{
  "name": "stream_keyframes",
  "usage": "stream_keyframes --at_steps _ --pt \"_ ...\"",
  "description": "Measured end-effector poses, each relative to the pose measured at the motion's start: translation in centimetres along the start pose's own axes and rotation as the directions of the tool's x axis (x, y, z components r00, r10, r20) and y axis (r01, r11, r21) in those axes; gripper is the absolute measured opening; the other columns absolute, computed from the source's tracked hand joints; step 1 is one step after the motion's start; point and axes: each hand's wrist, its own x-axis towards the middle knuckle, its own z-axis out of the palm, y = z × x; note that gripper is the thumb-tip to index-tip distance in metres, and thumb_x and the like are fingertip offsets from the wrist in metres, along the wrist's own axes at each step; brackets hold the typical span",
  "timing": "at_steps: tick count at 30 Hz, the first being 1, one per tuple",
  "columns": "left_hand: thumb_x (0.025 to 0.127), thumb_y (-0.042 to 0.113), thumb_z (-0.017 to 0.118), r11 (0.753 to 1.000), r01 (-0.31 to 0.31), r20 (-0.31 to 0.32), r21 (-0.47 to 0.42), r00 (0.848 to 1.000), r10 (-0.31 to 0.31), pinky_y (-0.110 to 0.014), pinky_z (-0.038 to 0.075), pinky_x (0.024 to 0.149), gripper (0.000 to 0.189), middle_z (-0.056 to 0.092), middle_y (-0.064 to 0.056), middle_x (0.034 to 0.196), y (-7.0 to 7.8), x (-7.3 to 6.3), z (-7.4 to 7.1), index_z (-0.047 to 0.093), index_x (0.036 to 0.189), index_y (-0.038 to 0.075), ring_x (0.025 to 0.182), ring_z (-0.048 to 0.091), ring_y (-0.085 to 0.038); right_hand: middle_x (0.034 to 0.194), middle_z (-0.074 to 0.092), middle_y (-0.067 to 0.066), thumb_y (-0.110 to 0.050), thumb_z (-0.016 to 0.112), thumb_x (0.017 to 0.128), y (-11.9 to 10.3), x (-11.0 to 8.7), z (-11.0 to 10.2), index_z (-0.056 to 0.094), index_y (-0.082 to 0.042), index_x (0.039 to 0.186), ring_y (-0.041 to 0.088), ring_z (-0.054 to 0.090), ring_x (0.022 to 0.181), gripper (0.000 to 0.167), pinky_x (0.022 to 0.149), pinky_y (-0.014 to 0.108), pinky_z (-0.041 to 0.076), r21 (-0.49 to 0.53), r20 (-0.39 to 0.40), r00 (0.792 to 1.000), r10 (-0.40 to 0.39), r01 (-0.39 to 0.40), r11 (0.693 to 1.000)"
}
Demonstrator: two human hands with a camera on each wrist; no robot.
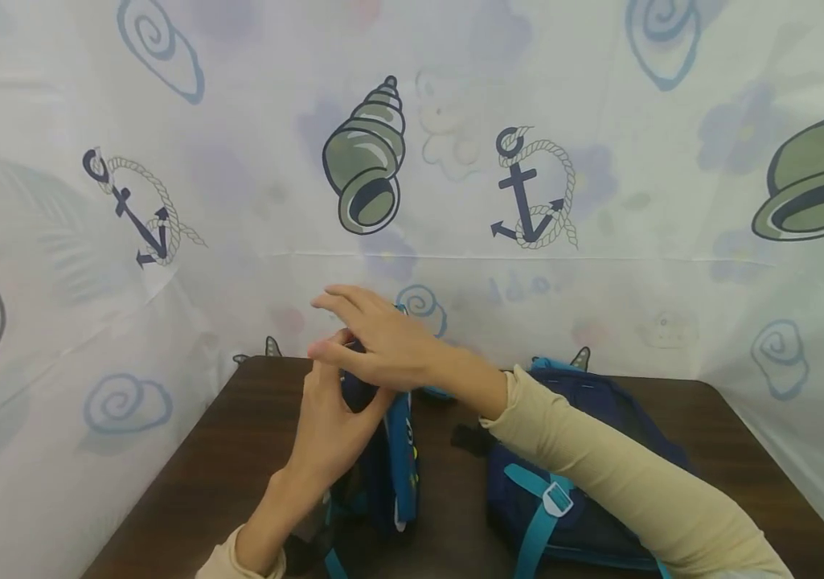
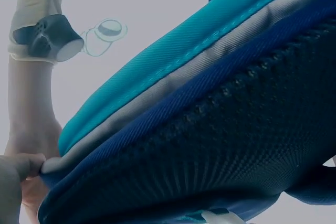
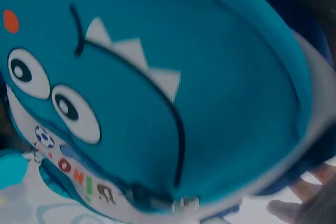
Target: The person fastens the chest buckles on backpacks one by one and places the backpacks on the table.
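Note:
A blue backpack (image 1: pixel 403 458) stands edge-on at the middle of the table, its teal front turned to the right. My left hand (image 1: pixel 335 418) grips its upper edge; in the left wrist view the thumb (image 2: pixel 32 165) presses the pale piping at the corner. Across the top reaches my right hand (image 1: pixel 383 342), its fingers and thumb stretched out to the left, overlapping the left fingertips. The right wrist view shows the teal front panel (image 3: pixel 231 93) with cartoon eyes, white spikes and coloured letters. Part of the bag's top is hidden behind the hands.
A second dark blue backpack (image 1: pixel 600 434) lies on the right of the table, under my right forearm, with a turquoise strap and buckle (image 1: pixel 556 499). The brown table (image 1: pixel 216 458) meets a white curtain (image 1: pixel 455 193) printed with shells and anchors.

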Motion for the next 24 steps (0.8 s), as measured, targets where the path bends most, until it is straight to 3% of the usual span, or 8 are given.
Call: stream_keyframes --at_steps 9,12,15,17,19,20,22,24 --pt "0.103 0.017 0.053 0.952 0.173 0.142 -0.251 0.98 -0.141 -0.041 0.037 0.114 0.053 0.035 -0.003 0.155 -4.0 -3.2 -2.6 0.031 0.151 0.02 0.142 0.036 -0.029 0.16 0.037 0.003 -0.064 0.051 0.095 0.5 -0.6 1.0 0.041 -0.023 0.152 0.022 0.027 0.151 0.071 0.123 0.053 0.02 -0.202 0.141 0.99 0.027 0.002 0.979" --pt "0.109 0.023 0.034 0.899 0.328 0.205 -0.291 0.939 -0.276 -0.035 0.035 0.112 0.042 0.038 -0.009 0.151 -7.1 -4.7 -3.9 0.032 0.15 0.012 0.139 0.037 -0.032 0.16 0.037 0.003 -0.067 0.051 0.093 0.8 -0.9 0.8 0.044 -0.024 0.151 0.024 0.025 0.152 0.073 0.123 0.053 0.019 -0.245 0.165 0.986 0.03 0.011 0.969" --pt "0.109 0.038 0.034 0.814 0.554 0.38 -0.178 0.801 -0.462 -0.05 0.035 0.112 0.051 0.036 -0.017 0.152 -10.2 -6.3 -4.6 0.03 0.15 0.009 0.139 0.036 -0.038 0.16 0.038 0.002 -0.067 0.051 0.092 1.1 -1.2 0.7 0.046 -0.025 0.15 0.024 0.025 0.152 0.072 0.124 0.051 0.019 -0.251 0.175 0.984 0.04 0.005 0.968" --pt "0.105 0.041 0.045 0.773 0.632 0.553 -0.05 0.662 -0.505 -0.067 0.03 0.11 0.065 0.027 -0.026 0.155 -11.8 -7.6 -4.6 0.023 0.154 0.006 0.141 0.029 -0.049 0.16 0.038 0.001 -0.067 0.052 0.092 1.3 -1.3 0.7 0.047 -0.025 0.149 0.024 0.025 0.152 0.07 0.124 0.05 0.019 -0.25 0.178 0.983 0.046 -0.001 0.968" --pt "0.097 0.041 0.061 0.763 0.644 0.717 0.049 0.51 -0.476 -0.075 0.023 0.108 0.085 0.013 -0.029 0.16 -12.8 -8.8 -4.3 0.011 0.158 0.007 0.146 0.016 -0.055 0.159 0.038 0.001 -0.066 0.053 0.092 1.6 -1.4 0.6 0.048 -0.026 0.149 0.025 0.024 0.152 0.07 0.124 0.05 0.019 -0.254 0.179 0.983 0.05 -0.003 0.967" --pt "0.094 0.039 0.065 0.772 0.632 0.776 0.064 0.455 -0.437 -0.077 0.021 0.107 0.095 0.006 -0.031 0.162 -13.0 -9.3 -4.1 0.004 0.159 0.006 0.146 0.01 -0.057 0.159 0.039 0.001 -0.066 0.054 0.092 1.7 -1.5 0.6 0.048 -0.025 0.148 0.025 0.025 0.152 0.07 0.124 0.05 0.018 -0.256 0.177 0.983 0.05 -0.003 0.967" --pt "0.089 0.034 0.071 0.779 0.626 0.841 0.043 0.399 -0.366 -0.08 0.014 0.106 0.108 -0.005 -0.031 0.163 -12.9 -9.8 -3.2 -0.006 0.159 0.004 0.146 0.0 -0.058 0.158 0.039 0.002 -0.065 0.055 0.092 1.8 -1.6 0.5 0.048 -0.025 0.148 0.026 0.025 0.152 0.07 0.124 0.05 0.019 -0.267 0.172 0.984 0.043 0.005 0.964" --pt "0.087 0.033 0.074 0.778 0.628 0.857 -0.013 0.408 -0.315 -0.08 0.017 0.107 0.114 -0.005 -0.03 0.163 -12.3 -10.1 -2.1 -0.011 0.158 0.007 0.147 0.001 -0.058 0.158 0.04 0.003 -0.066 0.055 0.091 1.9 -1.7 0.3 0.048 -0.025 0.149 0.027 0.026 0.151 0.071 0.124 0.05 0.019 -0.287 0.167 0.985 0.039 0.01 0.958"
